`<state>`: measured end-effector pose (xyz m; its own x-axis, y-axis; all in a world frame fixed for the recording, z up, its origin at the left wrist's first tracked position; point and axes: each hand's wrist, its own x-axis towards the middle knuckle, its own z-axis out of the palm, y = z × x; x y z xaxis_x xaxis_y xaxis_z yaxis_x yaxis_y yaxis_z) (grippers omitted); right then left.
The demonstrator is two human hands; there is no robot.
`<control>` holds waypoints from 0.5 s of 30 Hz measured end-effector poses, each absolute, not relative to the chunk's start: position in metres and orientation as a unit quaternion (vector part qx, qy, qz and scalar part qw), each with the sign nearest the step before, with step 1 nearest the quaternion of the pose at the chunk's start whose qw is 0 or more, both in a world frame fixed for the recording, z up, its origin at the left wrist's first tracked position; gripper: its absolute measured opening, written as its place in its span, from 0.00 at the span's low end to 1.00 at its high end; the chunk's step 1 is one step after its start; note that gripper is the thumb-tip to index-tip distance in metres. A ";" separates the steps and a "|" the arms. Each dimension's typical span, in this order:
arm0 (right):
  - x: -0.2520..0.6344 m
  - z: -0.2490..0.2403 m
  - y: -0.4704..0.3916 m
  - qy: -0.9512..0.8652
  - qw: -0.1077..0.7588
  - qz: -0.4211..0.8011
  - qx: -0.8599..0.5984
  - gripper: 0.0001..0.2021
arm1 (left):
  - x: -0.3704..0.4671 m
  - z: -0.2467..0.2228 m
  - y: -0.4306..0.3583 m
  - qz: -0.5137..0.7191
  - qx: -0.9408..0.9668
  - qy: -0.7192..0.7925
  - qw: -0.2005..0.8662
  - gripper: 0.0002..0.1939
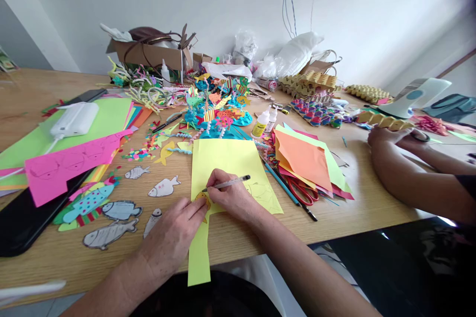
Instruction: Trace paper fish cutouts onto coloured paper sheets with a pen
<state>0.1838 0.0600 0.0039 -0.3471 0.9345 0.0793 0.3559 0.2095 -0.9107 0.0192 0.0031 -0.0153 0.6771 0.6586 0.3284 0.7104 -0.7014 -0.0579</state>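
My right hand (230, 195) grips a clear-barrelled pen (238, 182), its tip down at a small orange paper fish (203, 199). The fish lies on a sheet of yellow paper (225, 156), partly hidden under my fingers. My left hand (180, 228) rests with its fingers stretched out, pressing the fish and the paper down. Pencil outlines of fish show on the sheet's right side, and a strip of it hangs over the table's front edge. Left of my hands lie several cut-out fish, among them a white one (163, 186) and a grey-striped one (110, 234).
Behind the sheet stands a colourful paper-fish model (219, 109) beside glue bottles (261, 123). Red-handled scissors (303, 192) and pencils lie right of it, near stacked coloured paper (305, 156). A co-worker's hands (390, 134) hold an egg carton piece (383, 121) at the right.
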 end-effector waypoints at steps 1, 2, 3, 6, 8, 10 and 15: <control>0.184 0.004 0.060 -0.700 0.339 0.427 -0.461 0.04 | 0.019 -0.015 0.003 -0.145 -0.911 -0.376 0.086 0.23; 0.184 0.003 0.060 -0.701 0.338 0.426 -0.461 0.04 | 0.019 -0.016 0.003 -0.147 -0.911 -0.375 0.082 0.23; 0.183 0.003 0.060 -0.704 0.335 0.426 -0.460 0.04 | 0.019 -0.016 0.003 -0.147 -0.912 -0.375 0.080 0.23; 0.183 0.003 0.060 -0.708 0.329 0.424 -0.459 0.05 | 0.019 -0.016 0.002 -0.140 -0.912 -0.376 0.084 0.23; 0.183 0.003 0.060 -0.710 0.327 0.421 -0.461 0.05 | 0.019 -0.016 0.002 -0.132 -0.912 -0.377 0.087 0.23; 0.182 0.003 0.060 -0.709 0.325 0.421 -0.463 0.05 | 0.019 -0.017 0.002 -0.127 -0.912 -0.379 0.089 0.23; 0.183 0.004 0.060 -0.707 0.324 0.427 -0.461 0.06 | 0.019 -0.019 0.003 -0.126 -0.911 -0.382 0.091 0.24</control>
<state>0.1828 0.0604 0.0042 -0.3641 0.9291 0.0644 0.3748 0.2094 -0.9031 0.0186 0.0029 -0.0188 0.6761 0.6734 0.2990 0.7194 -0.6911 -0.0701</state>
